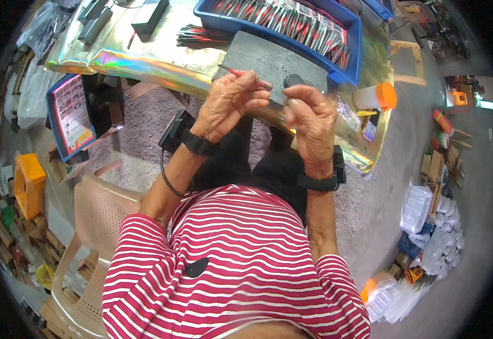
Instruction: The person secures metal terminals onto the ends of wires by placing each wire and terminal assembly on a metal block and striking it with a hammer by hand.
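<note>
At the far left a yellow-orange plastic crate (30, 186) stood among stacked boxes, and to its right a blue-framed board (72, 116) with a printed sheet leaned below the edge of the counter (145, 61), which was covered in shiny gold foil. A beige plastic chair (100, 212) stood near the person's left arm. On the counter, a black oblong box (150, 18) lay left of a bundle of slender red-and-black pieces (203, 37).

The left hand (229, 107) was pinched between thumb and fingers on a slim red-and-black tool (233, 70), held above the near edge of a flat grey slab (269, 56). The tool's long axis ran slantwise across the view: its thin dark tip pointed left and away from the body, while its other end pointed right, toward the right hand (311, 121), and a little nearer the body. The two hands were apart. The right one had thumb and fingers curled toward each other; whether they gripped anything could not be told. A black rounded piece (293, 81) showed just beyond those fingertips.

Behind the slab was a blue tray (355, 56) filled with rows of slender pieces. Farther right, a jar with an orange lid (386, 96) stood near the counter's edge, and plastic-wrapped bundles (441, 237) lay on the floor.
</note>
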`<action>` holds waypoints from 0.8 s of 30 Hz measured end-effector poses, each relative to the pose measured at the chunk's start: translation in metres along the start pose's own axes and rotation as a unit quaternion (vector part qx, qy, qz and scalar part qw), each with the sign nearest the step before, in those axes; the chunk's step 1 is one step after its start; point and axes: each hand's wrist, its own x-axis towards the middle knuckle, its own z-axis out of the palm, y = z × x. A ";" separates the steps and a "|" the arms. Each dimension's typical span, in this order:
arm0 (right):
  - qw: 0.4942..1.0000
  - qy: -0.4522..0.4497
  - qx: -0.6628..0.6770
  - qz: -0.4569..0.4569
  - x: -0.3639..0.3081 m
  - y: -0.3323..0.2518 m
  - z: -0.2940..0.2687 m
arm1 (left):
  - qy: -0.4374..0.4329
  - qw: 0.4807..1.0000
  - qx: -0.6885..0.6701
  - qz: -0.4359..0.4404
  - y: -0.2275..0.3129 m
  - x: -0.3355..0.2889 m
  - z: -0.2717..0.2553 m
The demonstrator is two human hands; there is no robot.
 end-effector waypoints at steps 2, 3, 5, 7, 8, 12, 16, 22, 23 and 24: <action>1.000 0.012 -0.024 -0.003 -0.001 0.002 0.004 | -0.014 0.999 -0.031 -0.008 -0.005 -0.003 0.003; 1.000 0.014 -0.026 -0.003 -0.002 0.002 0.005 | -0.025 0.998 -0.060 -0.014 -0.007 -0.004 0.005; 0.999 0.023 -0.044 -0.006 -0.004 0.001 0.008 | -0.028 0.997 -0.072 -0.022 -0.010 -0.006 0.005; 0.997 0.028 -0.072 -0.017 -0.004 0.003 0.009 | -0.018 0.997 -0.068 -0.031 -0.013 -0.006 0.003; 0.996 0.031 -0.075 -0.020 -0.005 0.004 0.008 | -0.018 0.997 -0.068 -0.032 -0.014 -0.006 0.003; 0.994 0.047 -0.099 -0.017 -0.008 0.005 0.007 | -0.024 0.996 -0.070 -0.047 -0.016 -0.008 0.003; 0.994 0.044 -0.102 -0.016 -0.009 0.004 0.007 | -0.024 0.998 -0.045 -0.048 -0.015 -0.010 0.006; 0.993 0.042 -0.112 -0.016 -0.010 0.007 0.007 | -0.016 0.999 -0.016 -0.030 -0.015 -0.011 0.010; 0.992 0.043 -0.115 -0.016 -0.010 0.007 0.007 | -0.016 0.999 -0.017 -0.030 -0.016 -0.010 0.009; 0.992 0.045 -0.117 -0.017 -0.010 0.007 0.007 | -0.016 0.999 -0.019 -0.030 -0.017 -0.009 0.007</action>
